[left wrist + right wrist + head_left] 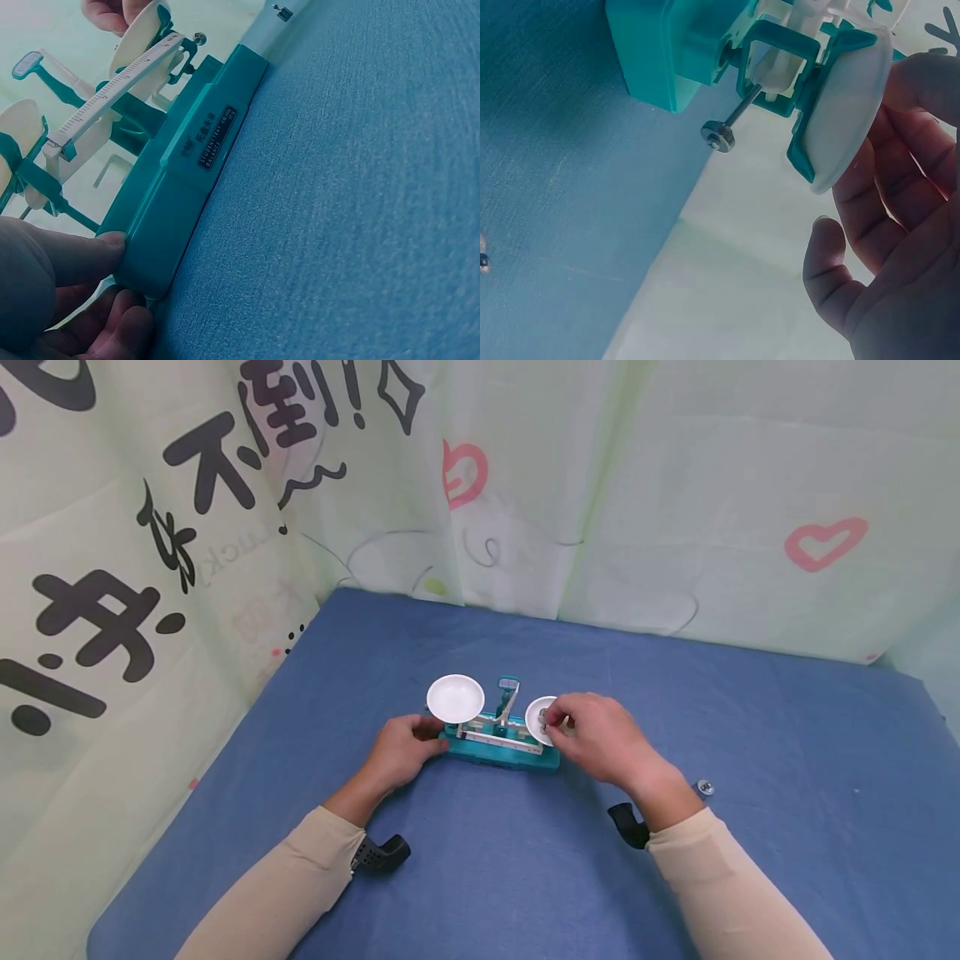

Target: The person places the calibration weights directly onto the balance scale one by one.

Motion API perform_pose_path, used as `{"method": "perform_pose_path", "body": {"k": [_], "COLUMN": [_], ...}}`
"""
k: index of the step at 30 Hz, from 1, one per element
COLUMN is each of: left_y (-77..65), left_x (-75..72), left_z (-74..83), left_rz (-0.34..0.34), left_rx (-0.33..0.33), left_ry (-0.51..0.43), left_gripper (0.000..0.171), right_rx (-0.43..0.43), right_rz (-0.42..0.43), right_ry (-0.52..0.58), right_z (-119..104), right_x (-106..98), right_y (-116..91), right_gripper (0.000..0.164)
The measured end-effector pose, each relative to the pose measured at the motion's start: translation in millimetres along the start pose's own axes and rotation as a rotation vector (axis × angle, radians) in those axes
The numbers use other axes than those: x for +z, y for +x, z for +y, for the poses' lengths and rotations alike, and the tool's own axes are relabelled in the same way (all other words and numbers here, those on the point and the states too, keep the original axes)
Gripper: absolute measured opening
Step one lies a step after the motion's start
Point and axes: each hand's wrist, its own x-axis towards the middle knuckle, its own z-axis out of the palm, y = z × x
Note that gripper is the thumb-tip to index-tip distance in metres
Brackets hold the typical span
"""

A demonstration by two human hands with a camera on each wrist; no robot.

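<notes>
"Where's the teal balance [501, 759]?"
"On the blue counter [487, 868], my left hand [400, 752] gripping its end."
"And the other?"
"My right hand [606, 739] pinches a small metal piece [542, 716] at the right-hand pan [531, 719]."

room in front of balance [498, 757] between sleeves [281, 881], left hand [397, 752] blocks its left end, right hand [600, 735] its right pan [532, 721], small metal piece [704, 788] off its right

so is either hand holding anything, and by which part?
Left hand: balance, by its base's left end. Right hand: fingers at the right pan; can't tell whether they pinch the metal bit there.
</notes>
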Motion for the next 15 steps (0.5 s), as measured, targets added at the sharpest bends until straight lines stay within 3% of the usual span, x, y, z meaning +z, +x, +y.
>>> {"method": "perform_pose_path", "body": {"k": [15], "left_y": [-0.9], "left_x": [-1.5], "left_z": [-1.1], "left_rz": [-0.005], "left_rx": [0.010], "left_ry": [-0.011], "left_gripper": [0.027], "right_rx": [0.083], "right_rz": [0.015], "right_ry": [0.089], "right_z": [0.4], "right_x": [-11.5], "right_y": [-11.6], "right_gripper": [0.011]}}
